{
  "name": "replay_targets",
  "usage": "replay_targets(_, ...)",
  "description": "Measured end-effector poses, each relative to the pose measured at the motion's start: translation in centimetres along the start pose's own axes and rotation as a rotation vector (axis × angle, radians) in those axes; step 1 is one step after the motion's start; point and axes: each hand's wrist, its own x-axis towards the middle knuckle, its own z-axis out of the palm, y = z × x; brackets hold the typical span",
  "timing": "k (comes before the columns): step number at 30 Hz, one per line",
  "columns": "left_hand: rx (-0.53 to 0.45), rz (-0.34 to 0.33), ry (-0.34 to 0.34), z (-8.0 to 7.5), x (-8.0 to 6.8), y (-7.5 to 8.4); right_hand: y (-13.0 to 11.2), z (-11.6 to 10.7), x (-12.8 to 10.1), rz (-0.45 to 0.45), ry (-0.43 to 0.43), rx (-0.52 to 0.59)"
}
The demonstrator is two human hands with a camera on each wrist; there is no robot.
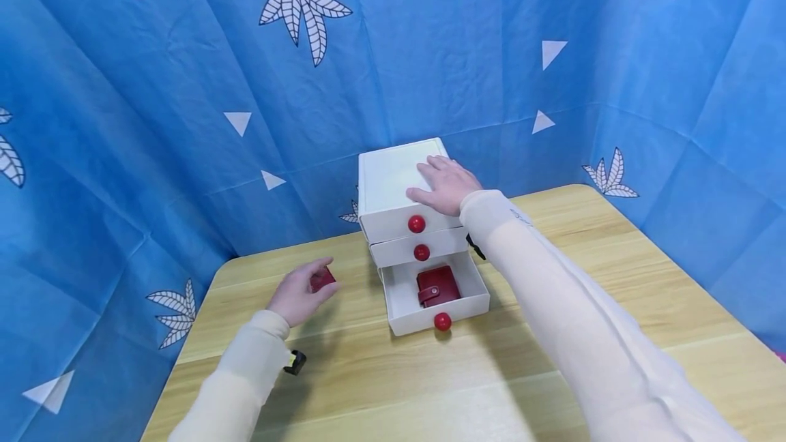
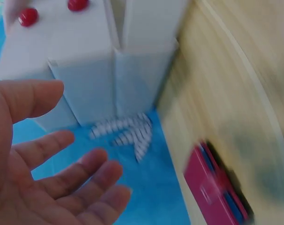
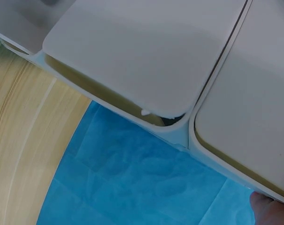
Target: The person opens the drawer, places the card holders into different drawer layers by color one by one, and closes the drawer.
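Note:
A white three-drawer cabinet [image 1: 393, 176] with red round knobs stands at the back of the table. My right hand [image 1: 447, 185] rests on its top near the right edge, fingers spread; just a bit of that hand [image 3: 271, 209] shows in the right wrist view. The bottom drawer [image 1: 405, 322] is pulled out and holds a dark red wallet [image 1: 445, 285] with a snap strap. To the left of the cabinet, my left hand [image 1: 301, 292] is held over the table, thumb and fingers apart and nothing between them. Near it lies a smaller red wallet [image 2: 210, 187] with blue inner edges.
The middle drawer [image 1: 396, 251] juts out slightly. A blue patterned curtain [image 1: 430, 53] hangs close behind and beside the wooden table [image 1: 368, 387]. A black and yellow wrist device [image 1: 295, 362] shows under the left sleeve.

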Motion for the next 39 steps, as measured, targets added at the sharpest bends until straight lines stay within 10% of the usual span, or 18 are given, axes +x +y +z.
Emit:
replay_targets(16,0.217,-0.189,-0.011,-1.1,-0.8,-8.3,0.2,0.0,0.2,-0.002,0.016,-0.008)
replay_targets(28,0.214,-0.283,-0.066,-1.0,-1.4,-8.9,-0.1,0.1,0.1,0.009,0.008,-0.003)
replay_targets(39,0.223,-0.188,-0.055,0.7,0.3,-8.1,-0.2,0.2,0.1,0.005,0.009,0.002)
